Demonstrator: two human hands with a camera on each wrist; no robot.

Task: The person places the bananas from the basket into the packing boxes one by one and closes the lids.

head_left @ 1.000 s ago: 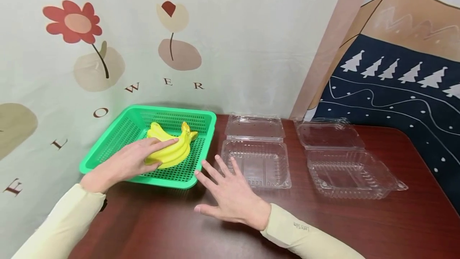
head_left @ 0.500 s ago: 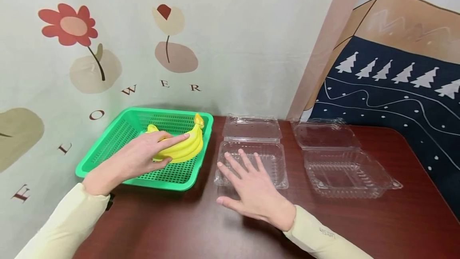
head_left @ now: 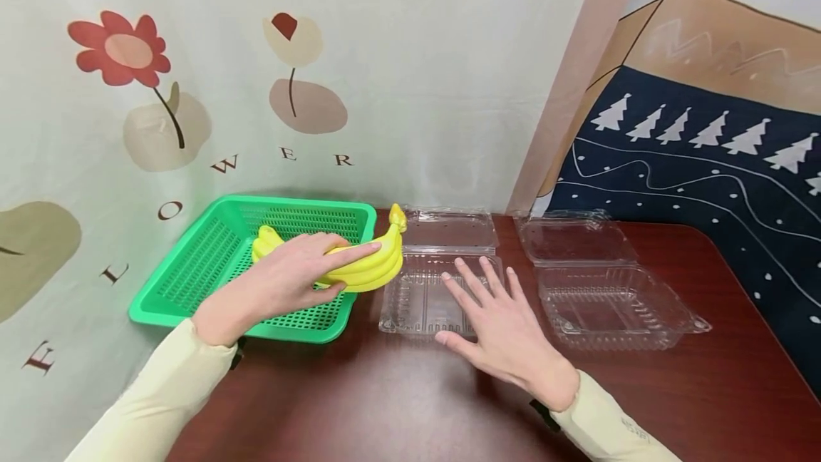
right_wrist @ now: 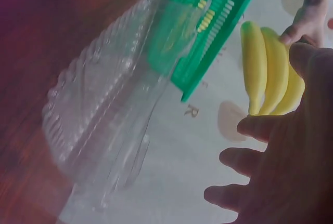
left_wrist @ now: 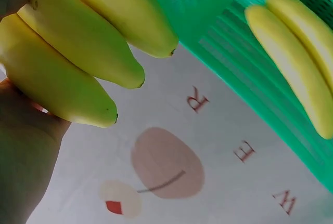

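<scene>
My left hand (head_left: 279,276) grips a bunch of yellow bananas (head_left: 378,266) from above, thumb on the near side, over the right rim of the green basket (head_left: 144,311). In the left wrist view the held bananas (left_wrist: 78,37) hang with their tips apart from the basket. A second bunch (head_left: 265,239) lies inside the basket, partly hidden by my left hand. My right hand (head_left: 509,337) hovers with spread fingers over the right part of an opened clear plastic clamshell box (head_left: 400,323), holding nothing. In the right wrist view the held bananas (right_wrist: 255,63) appear beyond my right fingers.
Another opened clear clamshell box (head_left: 616,335) stands to the right on the dark red wooden table (head_left: 359,405). Both lids lean back toward the wall cloth (head_left: 436,91), which rises directly behind the basket and boxes.
My left hand has lifted the bunch of bananas and carried it right, past the basket's rim. My right hand has moved right, from beside the basket to over the nearer clamshell box.
</scene>
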